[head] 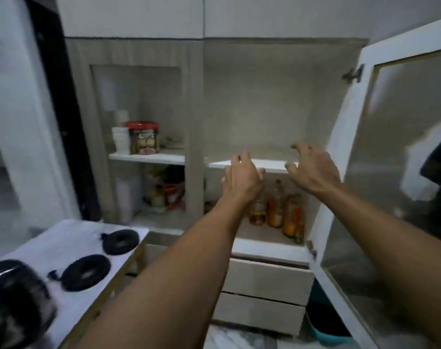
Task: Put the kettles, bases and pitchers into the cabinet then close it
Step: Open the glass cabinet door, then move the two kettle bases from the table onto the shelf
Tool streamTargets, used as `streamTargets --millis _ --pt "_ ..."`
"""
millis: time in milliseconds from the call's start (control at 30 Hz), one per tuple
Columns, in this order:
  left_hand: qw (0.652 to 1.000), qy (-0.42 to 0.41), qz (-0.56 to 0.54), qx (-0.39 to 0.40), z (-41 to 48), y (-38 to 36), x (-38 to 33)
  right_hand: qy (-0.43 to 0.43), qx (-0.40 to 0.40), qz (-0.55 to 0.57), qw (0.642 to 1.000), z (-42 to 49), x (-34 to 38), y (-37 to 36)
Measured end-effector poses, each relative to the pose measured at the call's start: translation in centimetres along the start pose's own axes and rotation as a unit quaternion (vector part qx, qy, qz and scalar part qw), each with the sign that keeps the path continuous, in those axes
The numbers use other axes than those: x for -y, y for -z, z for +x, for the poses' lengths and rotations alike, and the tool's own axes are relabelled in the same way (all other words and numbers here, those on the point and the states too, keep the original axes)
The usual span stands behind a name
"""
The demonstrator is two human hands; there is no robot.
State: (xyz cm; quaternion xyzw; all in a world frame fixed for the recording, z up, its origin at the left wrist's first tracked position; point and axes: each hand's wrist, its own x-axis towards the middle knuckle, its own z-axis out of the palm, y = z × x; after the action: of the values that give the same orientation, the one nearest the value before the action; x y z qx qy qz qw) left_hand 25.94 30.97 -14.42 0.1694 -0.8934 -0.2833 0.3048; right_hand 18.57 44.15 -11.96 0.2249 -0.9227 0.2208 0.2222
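The cabinet's right door (395, 157) stands swung open, showing a bare upper shelf (272, 164). Both arms reach toward that shelf's front edge. My left hand (243, 178) and my right hand (312, 170) hover there with fingers spread, holding nothing. On a white table (70, 238) at lower left lie two round black kettle bases (120, 241) (84, 272), and a dark kettle (15, 301) shows blurred at the frame's corner. No pitcher is in view.
Several bottles (279, 210) stand on the lower shelf under my hands. The closed left glass door (138, 137) shows a red-lidded jar (143, 137) and stacked white cups. Two drawers (264, 293) sit below the cabinet. A teal bin (325, 331) is on the floor.
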Motion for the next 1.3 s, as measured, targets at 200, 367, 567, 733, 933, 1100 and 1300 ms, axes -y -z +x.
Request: streamTargets --millis 200,367,567,733,933,1100,1300 --pt "0.981 0.164 0.083 -0.063 -2.0 8.6 17.6 0.140 0.132 0.061 0.979 -1.5 16.0 -13.5" --pt "0.936 0.315 0.132 -0.085 -3.8 12.1 30.3 0.261 0.215 0.078 0.938 -1.8 27.0 -24.0" --pt "0.876 0.448 0.159 -0.085 -2.4 10.6 44.8 0.339 0.308 0.056 0.887 0.7 35.2 -40.2" --pt "0.812 0.567 0.137 -0.016 0.8 4.4 54.9 0.330 0.445 0.009 0.832 4.1 37.0 -54.7" --pt "0.753 0.637 0.142 0.086 2.3 -2.1 61.2 0.342 0.555 -0.085 0.753 6.2 36.5 -65.3" --pt "0.738 0.650 0.162 0.080 0.7 -4.4 61.4 0.347 0.583 -0.063 0.732 5.7 35.4 -68.7" --pt "0.750 0.611 0.248 0.046 -1.3 -5.6 59.3 0.432 0.476 -0.011 0.766 4.1 31.9 -69.5"
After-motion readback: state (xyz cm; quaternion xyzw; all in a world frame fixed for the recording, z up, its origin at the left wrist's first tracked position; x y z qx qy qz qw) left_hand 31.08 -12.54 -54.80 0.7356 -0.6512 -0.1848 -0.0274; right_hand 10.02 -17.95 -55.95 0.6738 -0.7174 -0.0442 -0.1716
